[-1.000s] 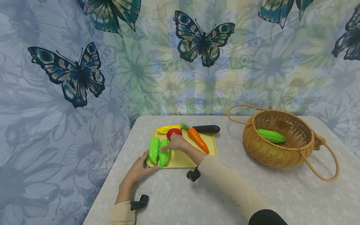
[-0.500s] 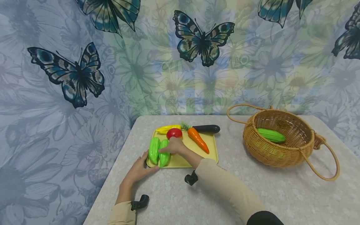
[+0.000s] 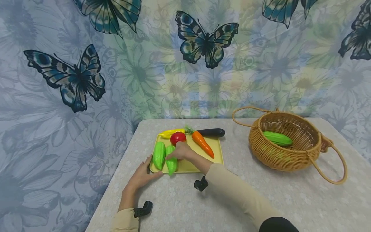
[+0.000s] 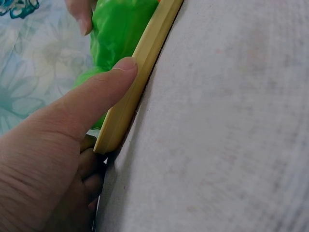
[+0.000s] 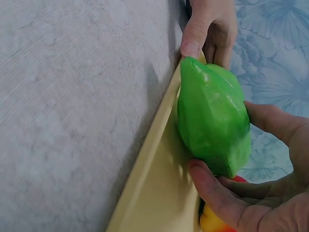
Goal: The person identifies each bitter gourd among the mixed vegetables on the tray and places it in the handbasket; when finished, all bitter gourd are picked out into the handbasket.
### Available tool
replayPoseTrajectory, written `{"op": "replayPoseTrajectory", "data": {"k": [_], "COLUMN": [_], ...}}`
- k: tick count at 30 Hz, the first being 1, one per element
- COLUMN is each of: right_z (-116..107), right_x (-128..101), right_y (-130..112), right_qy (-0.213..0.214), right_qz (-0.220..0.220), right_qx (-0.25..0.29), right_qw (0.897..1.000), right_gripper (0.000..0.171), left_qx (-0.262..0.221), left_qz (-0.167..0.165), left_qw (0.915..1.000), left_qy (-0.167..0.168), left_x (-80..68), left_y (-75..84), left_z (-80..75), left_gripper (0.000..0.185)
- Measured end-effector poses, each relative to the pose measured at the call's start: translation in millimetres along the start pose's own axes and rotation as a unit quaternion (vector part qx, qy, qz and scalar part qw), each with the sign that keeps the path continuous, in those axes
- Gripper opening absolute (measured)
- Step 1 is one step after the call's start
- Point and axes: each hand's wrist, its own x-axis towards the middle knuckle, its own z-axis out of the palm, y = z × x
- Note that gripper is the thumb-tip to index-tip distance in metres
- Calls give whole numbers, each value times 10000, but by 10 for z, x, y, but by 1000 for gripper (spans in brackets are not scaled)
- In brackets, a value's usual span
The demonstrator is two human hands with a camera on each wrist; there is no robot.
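Green plastic gourd (image 3: pixel 171 159) lies at the near left of the yellow tray (image 3: pixel 215 150) on my desk (image 3: pixel 232 199), pinched by my right hand (image 3: pixel 182 151); my left hand (image 3: pixel 143 175) grips the tray's corner. Left wrist: thumb (image 4: pixel 96 92) pressing the rim. Right wrist: fingers (image 5: pixel 212 188) clasp the slick gourd, which could squirt out.

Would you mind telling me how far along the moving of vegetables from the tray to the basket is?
Done: one green vegetable lies in the wicker basket. In hand: the right hand grips a green pepper, tilted at the yellow tray's near edge, while the left hand steadies that tray. Left on the tray: another green pepper, tomato, carrot, eggplant, and a yellow vegetable.
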Motion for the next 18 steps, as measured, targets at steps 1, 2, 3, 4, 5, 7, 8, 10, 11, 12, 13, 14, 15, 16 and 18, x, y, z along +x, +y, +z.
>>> {"op": "replayPoseTrajectory", "data": {"k": [1,2,3,4,5,7,8,10,11,12,13,14,15,16,18], "right_z": [-10,-23,-38,-54,-70,-112,-137,-200,-234,-273,-314,-359,-408,-459,-573], "right_x": [-12,-26,-40,-53,-66,-98,-117,-160,-182,-206,-228,-249,-268,-288,-331], "right_y": [8,16,25,31,39,51,58,67,76,86,97,112,128,143,170], "right_qy": [4,-4,-14,-34,-51,-110,-140,-205,-220,-242,-274,-297,-302,-324,-375], "right_qz": [-15,-14,-10,-8,-20,-52,-82,-159,-216,-270,-319,-359,-385,-419,-377], "right_qx": [-40,-61,-121,-193,-262,-383,-430,-511,-536,-542,-542,-567,-595,-624,-692], "right_qw": [10000,10000,9999,9998,9996,9992,9989,9984,9981,9979,9976,9973,9970,9966,9962], "right_gripper": [43,42,41,40,40,39,39,37,36,36,36,37,40,42,43], "left_qx": [3,7,15,7,-1,-25,-26,-31,-22,-19,-9,-6,-2,3,11], "left_qz": [5,29,49,68,71,67,67,58,61,64,70,99,114,128,138], "left_qw": [10000,10000,10000,10000,10000,10000,10000,10000,10000,10000,10000,9999,9999,9999,9999], "left_qy": [3,5,4,7,11,12,17,32,46,60,70,75,76,77,73], "left_x": [3,4,6,8,9,8,8,9,10,10,12,14,17,21,25], "left_y": [-4,-8,-12,-16,-21,-30,-33,-38,-41,-40,-40,-39,-39,-38,-32], "left_z": [1,2,5,6,8,14,16,18,18,19,18,18,17,16,12], "left_gripper": [108,108,108,108,108,108,108,108,108,108,108,108,108,108,108]}}
